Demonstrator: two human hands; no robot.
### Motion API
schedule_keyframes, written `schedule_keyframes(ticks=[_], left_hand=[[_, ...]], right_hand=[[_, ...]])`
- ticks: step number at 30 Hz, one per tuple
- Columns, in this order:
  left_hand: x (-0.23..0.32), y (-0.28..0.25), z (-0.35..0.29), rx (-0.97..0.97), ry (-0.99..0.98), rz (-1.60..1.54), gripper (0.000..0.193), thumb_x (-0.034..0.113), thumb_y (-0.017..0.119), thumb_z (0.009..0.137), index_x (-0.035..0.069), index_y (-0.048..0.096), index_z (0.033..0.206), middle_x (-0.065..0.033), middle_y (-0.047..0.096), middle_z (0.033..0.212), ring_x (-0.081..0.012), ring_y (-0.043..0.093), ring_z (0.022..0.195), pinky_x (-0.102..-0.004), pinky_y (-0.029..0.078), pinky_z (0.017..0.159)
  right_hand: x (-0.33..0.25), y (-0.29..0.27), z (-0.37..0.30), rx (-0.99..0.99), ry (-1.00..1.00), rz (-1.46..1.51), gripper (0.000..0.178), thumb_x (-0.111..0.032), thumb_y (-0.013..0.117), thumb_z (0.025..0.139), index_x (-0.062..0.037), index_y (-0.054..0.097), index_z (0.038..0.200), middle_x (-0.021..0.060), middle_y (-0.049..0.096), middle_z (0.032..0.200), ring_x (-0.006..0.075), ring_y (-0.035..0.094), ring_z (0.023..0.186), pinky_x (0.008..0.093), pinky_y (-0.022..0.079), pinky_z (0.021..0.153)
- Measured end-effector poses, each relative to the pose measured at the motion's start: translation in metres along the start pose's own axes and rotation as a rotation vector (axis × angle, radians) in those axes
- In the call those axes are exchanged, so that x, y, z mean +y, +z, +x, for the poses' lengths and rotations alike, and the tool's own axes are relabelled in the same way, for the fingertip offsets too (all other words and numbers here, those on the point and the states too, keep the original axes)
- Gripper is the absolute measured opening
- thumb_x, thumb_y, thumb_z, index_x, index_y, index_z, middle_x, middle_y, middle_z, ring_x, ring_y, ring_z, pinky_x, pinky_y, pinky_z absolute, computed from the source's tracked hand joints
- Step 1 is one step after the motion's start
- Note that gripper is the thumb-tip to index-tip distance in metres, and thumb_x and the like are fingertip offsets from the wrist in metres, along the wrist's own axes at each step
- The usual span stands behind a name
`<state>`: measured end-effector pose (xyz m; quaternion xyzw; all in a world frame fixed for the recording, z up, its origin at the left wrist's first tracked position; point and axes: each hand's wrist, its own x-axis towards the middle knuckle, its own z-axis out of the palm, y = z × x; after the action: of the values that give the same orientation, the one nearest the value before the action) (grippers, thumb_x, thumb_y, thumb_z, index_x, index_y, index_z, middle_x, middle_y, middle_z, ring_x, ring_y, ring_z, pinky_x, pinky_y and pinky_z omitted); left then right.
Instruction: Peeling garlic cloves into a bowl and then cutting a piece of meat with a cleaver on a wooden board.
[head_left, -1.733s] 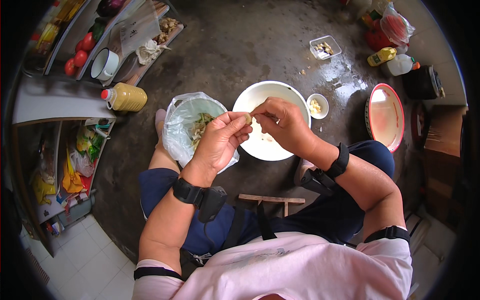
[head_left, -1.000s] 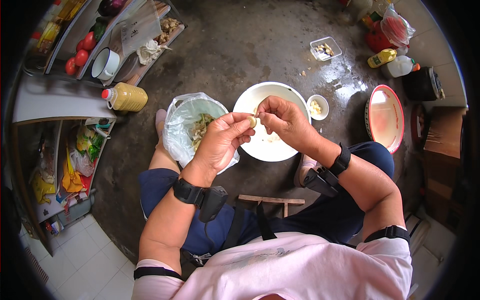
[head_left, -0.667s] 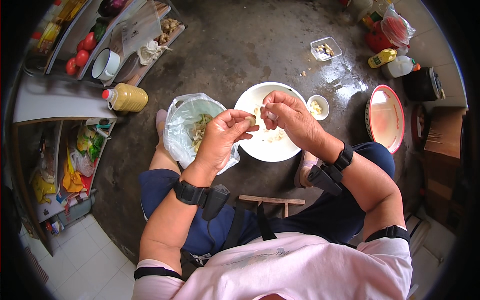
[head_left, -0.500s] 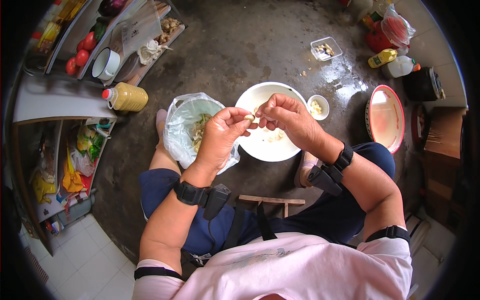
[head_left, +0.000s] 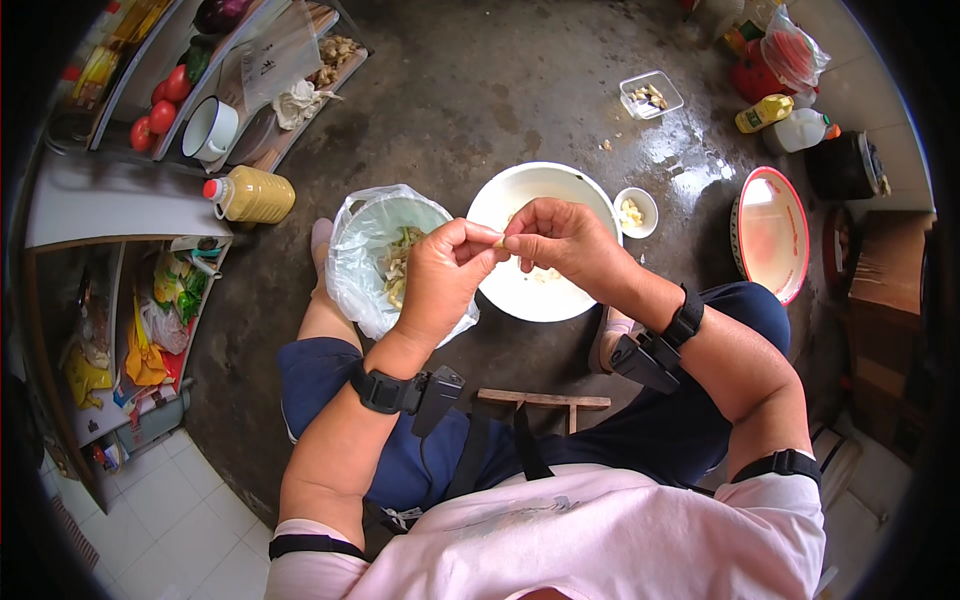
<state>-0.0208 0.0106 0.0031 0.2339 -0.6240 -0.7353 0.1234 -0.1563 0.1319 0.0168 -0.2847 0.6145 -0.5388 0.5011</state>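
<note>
A small pale garlic clove (head_left: 500, 242) is pinched between the fingertips of both hands, mostly covered by them. My left hand (head_left: 442, 275) grips it with thumb and forefinger from the left; my right hand (head_left: 572, 247) has its thumb and forefinger closed on the clove's other side. Beneath them stands a white basin (head_left: 542, 306) with pale bits in its bottom. Left of it, a bin lined with a clear plastic bag (head_left: 352, 272) holds yellowish-green peelings (head_left: 397, 268). A small white bowl (head_left: 649, 223) of peeled cloves (head_left: 630, 211) sits just right of the basin.
A clear plastic box (head_left: 652, 95) with cloves lies farther off on the wet dark floor. At right are a red-rimmed basin (head_left: 772, 235), bottles (head_left: 764, 114) and a cardboard box (head_left: 890, 262). Shelves with tomatoes (head_left: 163, 116) and an oil jug (head_left: 254, 194) stand left.
My right hand has shifted slightly left and down, bringing its fingertips against those of my left hand. The clove, plainly seen before, is now mostly covered.
</note>
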Motion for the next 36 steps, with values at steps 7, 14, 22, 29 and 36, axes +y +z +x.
schedule_keyframes(ticks=[7,14,22,29,36], left_hand=[[-0.001,0.001,0.0,-0.027,-0.004,-0.086,0.008,-0.006,0.06,0.082,-0.002,0.059,0.089,-0.0081,0.065,0.087,-0.013,0.064,0.084,-0.0231,0.052,0.075],[0.0,0.0,0.0,-0.019,0.0,-0.041,0.008,-0.005,0.06,0.082,-0.002,0.06,0.089,-0.0081,0.065,0.086,-0.0127,0.064,0.082,-0.0227,0.052,0.074],[0.001,0.0,-0.001,-0.018,-0.012,-0.027,0.006,-0.003,0.062,0.082,-0.002,0.06,0.088,-0.0081,0.065,0.085,-0.0116,0.064,0.081,-0.0219,0.052,0.072],[0.003,0.001,-0.001,0.024,0.0,0.049,0.005,-0.003,0.063,0.081,-0.002,0.06,0.086,-0.0074,0.065,0.083,-0.0104,0.064,0.078,-0.0211,0.051,0.069],[0.0,0.006,-0.002,0.123,0.169,0.367,0.008,-0.003,0.068,0.074,-0.002,0.061,0.077,-0.0046,0.062,0.072,-0.0099,0.062,0.065,-0.0218,0.049,0.058]], right_hand=[[-0.003,-0.003,0.0,-0.01,0.032,-0.021,0.014,-0.019,0.062,0.087,-0.0057,0.06,0.083,0.001,0.065,0.076,0.0049,0.056,0.064,0.0193,0.041,0.054],[-0.002,-0.004,0.0,-0.017,0.024,0.0,0.012,-0.017,0.061,0.086,-0.0048,0.06,0.084,0.0026,0.066,0.077,0.0052,0.057,0.064,0.0188,0.042,0.055],[-0.002,-0.004,0.0,-0.027,0.024,-0.025,0.012,-0.014,0.062,0.085,-0.0028,0.06,0.089,0.0041,0.066,0.078,0.0063,0.058,0.066,0.0192,0.042,0.056],[0.004,0.002,0.0,-0.014,-0.094,-0.005,0.008,-0.007,0.06,0.085,-0.0001,0.06,0.089,0.0047,0.066,0.081,0.0065,0.059,0.066,0.0218,0.046,0.058],[0.009,0.007,-0.003,0.162,-0.509,-0.637,0.005,-0.002,0.064,0.077,0.0007,0.06,0.08,0.0099,0.06,0.071,0.0201,0.061,0.065,0.0293,0.048,0.055]])
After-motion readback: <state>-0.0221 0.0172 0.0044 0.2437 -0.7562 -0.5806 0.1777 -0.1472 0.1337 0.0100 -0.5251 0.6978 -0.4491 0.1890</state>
